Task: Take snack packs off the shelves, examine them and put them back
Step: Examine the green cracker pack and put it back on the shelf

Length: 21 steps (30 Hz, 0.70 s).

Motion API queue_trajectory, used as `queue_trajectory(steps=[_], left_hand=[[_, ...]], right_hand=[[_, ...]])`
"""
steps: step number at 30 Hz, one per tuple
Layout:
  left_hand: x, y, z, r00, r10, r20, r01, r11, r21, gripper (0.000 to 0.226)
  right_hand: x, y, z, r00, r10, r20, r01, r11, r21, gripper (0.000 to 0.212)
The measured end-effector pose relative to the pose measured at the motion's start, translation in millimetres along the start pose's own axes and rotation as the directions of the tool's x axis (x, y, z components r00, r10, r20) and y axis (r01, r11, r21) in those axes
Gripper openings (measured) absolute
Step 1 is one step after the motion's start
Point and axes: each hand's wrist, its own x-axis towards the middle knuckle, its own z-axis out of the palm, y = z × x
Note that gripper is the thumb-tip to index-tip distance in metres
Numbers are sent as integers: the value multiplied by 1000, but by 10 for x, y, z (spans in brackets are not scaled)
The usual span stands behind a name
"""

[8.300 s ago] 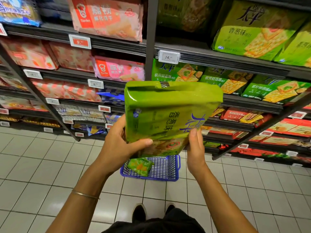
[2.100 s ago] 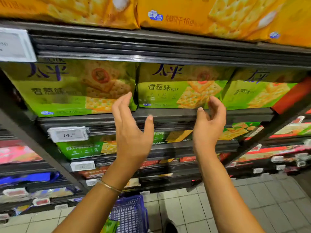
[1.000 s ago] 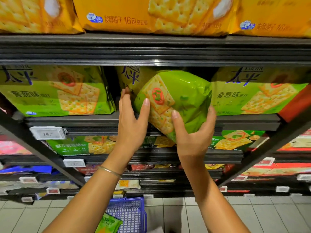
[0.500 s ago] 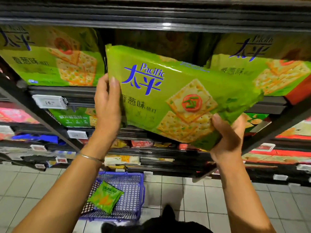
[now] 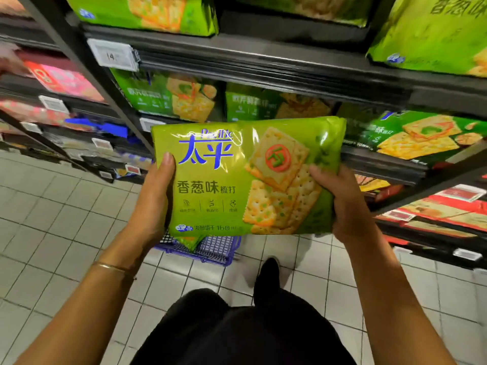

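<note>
One cam only, worn on the person's head, wide-angle, facing fwd & down. It sits near the glossy green plastic cracker pack [image 5: 247, 177], which fills mid-frame w/ its print upright to the lens. Dark metal shelves [image 5: 263, 61] cross the top & right, their lines slanted. Lower half: white tiled floor [image 5: 52, 219] & black trousers [image 5: 237, 333] at bottom centre, seen from above.

Floor: pale grey square tiles [image 5: 52, 206] with darker grout lines.
Shelving: dark grey metal shelf racks [image 5: 263, 56] in several tiers, crossed by a slanted dark metal upright [image 5: 87, 75].
Shelf edge: white rectangular price label [image 5: 112, 57], digits partly blurred.
</note>
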Motion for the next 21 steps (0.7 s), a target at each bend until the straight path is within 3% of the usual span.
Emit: queue_trajectory(steps=[7,10,16,21], left_hand=[[-502,-172,-565,991,-130,-27,128,989,-69,46],[-696,-256,-825,980,-198,-11,196,977,-87,46],[-1085,-333,-1160,934,-348,78,356,923,-148,49],[-1334,-325,-1244,922,-377,89,386,910,-149,52]], right_hand=[[-571,373,461,989,123,-82,-132,985,-112,48],[-911,510,646,980,171,-97,-178,982,-66,58],[-1526,615,868,978,193,-82,-188,980,62,38],[-1715,604,1002,967,220,-126,-218,976,32,55]])
